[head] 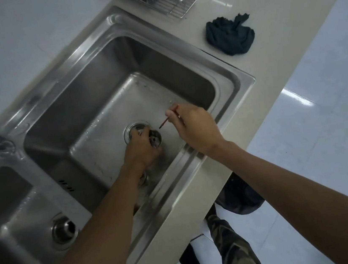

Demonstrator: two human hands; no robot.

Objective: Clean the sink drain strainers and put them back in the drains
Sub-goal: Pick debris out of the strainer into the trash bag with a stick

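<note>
left hand [141, 152] has a full grip round the strainer [155, 138] just at 4 o'clock of the drain [134, 129], right hand [192, 127] pinching a thin stick [169, 117], looks light, stiff, probably slippery wet, so hold its rim

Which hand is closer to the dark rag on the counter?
Right. The right hand holds a thin stick nearer the dark rag; the left hand holds the strainer farther away.

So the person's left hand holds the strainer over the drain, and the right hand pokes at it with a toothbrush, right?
Not a toothbrush: the head view shows the right hand pinching a thin stick. The left hand does hold the strainer by the drain.
</note>
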